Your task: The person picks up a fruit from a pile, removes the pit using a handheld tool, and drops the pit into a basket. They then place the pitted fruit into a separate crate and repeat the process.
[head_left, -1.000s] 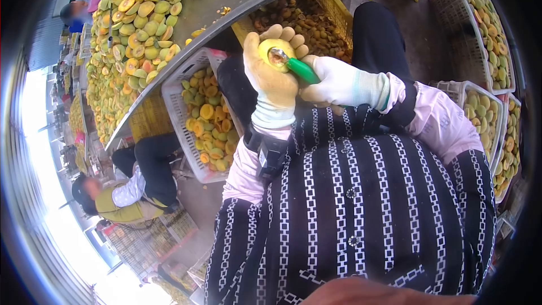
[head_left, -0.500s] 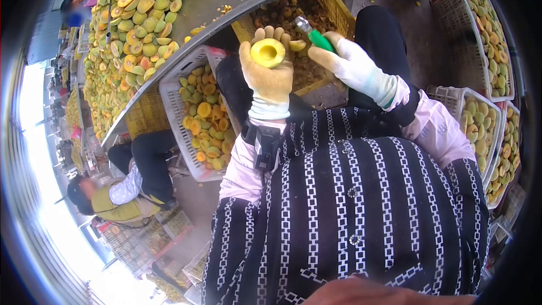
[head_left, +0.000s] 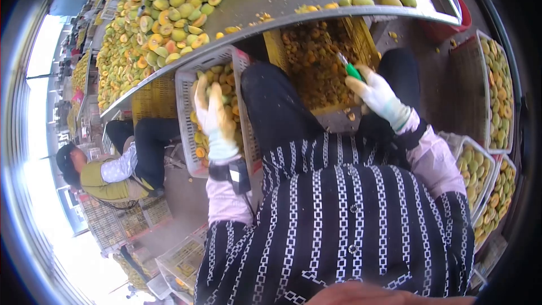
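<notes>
The left hand (head_left: 214, 121) hung over the white plastic crate (head_left: 184, 116) of fruit halves (head_left: 200, 151), its grip unclear; the right hand (head_left: 382, 99) gripped a green-handled coring tool (head_left: 353, 71). Some halves seemed done, with many left heaped on the metal table (head_left: 271, 3)

We can read no text, label, brand, number or sign here.
</notes>
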A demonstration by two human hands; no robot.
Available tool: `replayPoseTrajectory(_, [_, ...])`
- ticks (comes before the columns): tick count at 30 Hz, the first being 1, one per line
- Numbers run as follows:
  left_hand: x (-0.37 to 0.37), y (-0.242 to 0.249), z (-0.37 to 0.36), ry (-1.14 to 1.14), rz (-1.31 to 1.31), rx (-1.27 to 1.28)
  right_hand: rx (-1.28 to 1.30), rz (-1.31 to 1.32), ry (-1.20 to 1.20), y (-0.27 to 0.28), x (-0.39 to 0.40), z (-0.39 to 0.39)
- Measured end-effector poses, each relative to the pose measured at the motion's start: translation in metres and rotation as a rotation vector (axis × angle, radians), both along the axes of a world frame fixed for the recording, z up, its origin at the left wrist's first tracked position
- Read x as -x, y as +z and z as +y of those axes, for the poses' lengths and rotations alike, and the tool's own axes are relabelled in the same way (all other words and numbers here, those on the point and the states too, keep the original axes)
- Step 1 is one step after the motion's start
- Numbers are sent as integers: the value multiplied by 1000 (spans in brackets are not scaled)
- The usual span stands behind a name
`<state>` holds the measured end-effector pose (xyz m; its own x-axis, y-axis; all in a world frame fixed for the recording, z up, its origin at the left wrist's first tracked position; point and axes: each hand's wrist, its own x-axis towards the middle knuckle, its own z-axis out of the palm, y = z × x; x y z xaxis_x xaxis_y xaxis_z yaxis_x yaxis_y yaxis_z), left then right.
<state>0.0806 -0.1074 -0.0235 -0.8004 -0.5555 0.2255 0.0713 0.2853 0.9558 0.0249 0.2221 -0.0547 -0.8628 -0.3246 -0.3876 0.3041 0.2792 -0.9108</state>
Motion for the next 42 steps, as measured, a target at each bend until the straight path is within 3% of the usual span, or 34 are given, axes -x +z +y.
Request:
replayPoseTrajectory(1, [-9,-7,-26,115,-123,213,3,-26,37,-7,2,2])
replayPoseTrajectory(5, [14,-8,-67,113,-79,-67,-11,-75,63,-35,20,-6])
replayPoseTrajectory(7, [55,-2,-64,76,-92,51,-58,-51,72,-49,29,-12])
replayPoseTrajectory(12, [196,-42,-86,-27,-109,178,-145,-101,211,-64,51,-19])
replayPoseTrajectory(15, [268,-50,-95,38,-111,769,-167,-107,226,-70,64,-29])
replayPoseTrajectory(22, [366,-52,-103,258,-587,749,-152,-196,240,-64,92,-40])
replayPoseTrajectory(29, [373,-72,-99,311,-604,843,-214,-115,319,-72,91,-39])
replayPoseTrajectory(30, [362,-64,-98,33,-443,546,-212,-109,315,-69,90,-39])
replayPoseTrajectory(32, [342,-60,-83,1,-424,73,-271,-81,326,-62,86,-38])
replayPoseTrajectory(34, [319,-46,-65,-31,-204,-512,-279,-74,324,-61,81,-35])
replayPoseTrajectory(37, [260,-22,-41,-384,-59,-1077,-122,179,304,-79,66,-33])
replayPoseTrajectory(38, [240,-26,-42,-627,-35,-1264,-111,114,317,-74,64,-29])
replayPoseTrajectory(42, [147,-1,29,-449,138,-1452,-61,397,250,-101,48,-21])
